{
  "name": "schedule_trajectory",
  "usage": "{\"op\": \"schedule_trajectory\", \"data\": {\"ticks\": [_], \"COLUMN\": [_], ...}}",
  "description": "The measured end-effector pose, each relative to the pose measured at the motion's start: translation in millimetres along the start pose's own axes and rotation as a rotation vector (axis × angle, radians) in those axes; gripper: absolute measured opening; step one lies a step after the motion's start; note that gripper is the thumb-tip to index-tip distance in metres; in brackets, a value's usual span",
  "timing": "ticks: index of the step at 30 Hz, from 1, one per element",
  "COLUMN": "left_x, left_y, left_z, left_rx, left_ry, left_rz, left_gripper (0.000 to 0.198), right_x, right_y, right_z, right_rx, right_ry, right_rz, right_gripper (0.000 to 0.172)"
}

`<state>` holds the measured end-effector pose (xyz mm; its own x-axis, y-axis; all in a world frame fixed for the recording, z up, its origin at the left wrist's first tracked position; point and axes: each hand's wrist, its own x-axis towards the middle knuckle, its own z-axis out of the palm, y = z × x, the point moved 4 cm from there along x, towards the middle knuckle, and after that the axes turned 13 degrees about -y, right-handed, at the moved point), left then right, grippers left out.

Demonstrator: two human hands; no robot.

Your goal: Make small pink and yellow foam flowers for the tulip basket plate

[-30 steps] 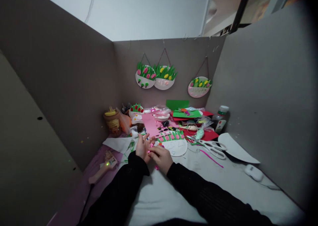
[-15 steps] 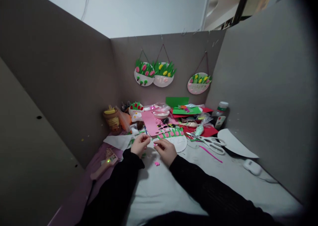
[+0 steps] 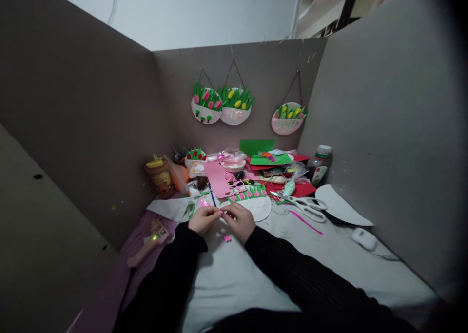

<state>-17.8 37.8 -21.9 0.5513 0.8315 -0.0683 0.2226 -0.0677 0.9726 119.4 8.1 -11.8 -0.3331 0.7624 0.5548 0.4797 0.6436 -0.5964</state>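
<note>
My left hand (image 3: 202, 220) and my right hand (image 3: 241, 222) meet at their fingertips over the table. Both are closed in a pinch around a small pink piece (image 3: 223, 212), mostly hidden by the fingers; its material is too small to make out. Just below them on the white cloth lies a small pink flower-shaped piece (image 3: 227, 239). Behind my right hand rests a white paper-plate craft (image 3: 261, 208) with pink tulips and green grass along its top. A shiny pink packet (image 3: 204, 203) shows beyond my left fingers.
White-handled scissors (image 3: 310, 208) and a magenta strip (image 3: 305, 222) lie on the right, near a white case (image 3: 364, 239). A pink glue gun (image 3: 149, 245) with a lit light is at left. Grey panels (image 3: 175, 113) enclose the table; finished plate crafts (image 3: 236, 116) hang behind.
My hands, apart before, have come together so that their fingertips touch at the small pink piece. The view has shifted slightly. The pink flower-shaped piece stays on the cloth.
</note>
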Motion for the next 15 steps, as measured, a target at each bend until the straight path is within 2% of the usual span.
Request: {"op": "schedule_trajectory", "data": {"ticks": [6, 10, 15], "left_x": [-5, -23, -46], "left_y": [10, 10, 1], "left_z": [-0.5, 3.5, 21.3], "left_rx": [0.072, 0.375, 0.695], "left_ry": [0.081, 0.18, 0.114], "left_rz": [0.083, 0.152, 0.289], "left_gripper": [0.029, 0.02, 0.018], "right_x": [-4, -11, -24], "right_y": [-1, 4, 13], "right_z": [-5, -15, -24], "right_rx": [-0.01, -0.037, -0.04], "right_ry": [0.004, 0.002, -0.047], "right_rz": [-0.015, -0.01, 0.019], "right_gripper": [0.021, 0.022, 0.024]}}
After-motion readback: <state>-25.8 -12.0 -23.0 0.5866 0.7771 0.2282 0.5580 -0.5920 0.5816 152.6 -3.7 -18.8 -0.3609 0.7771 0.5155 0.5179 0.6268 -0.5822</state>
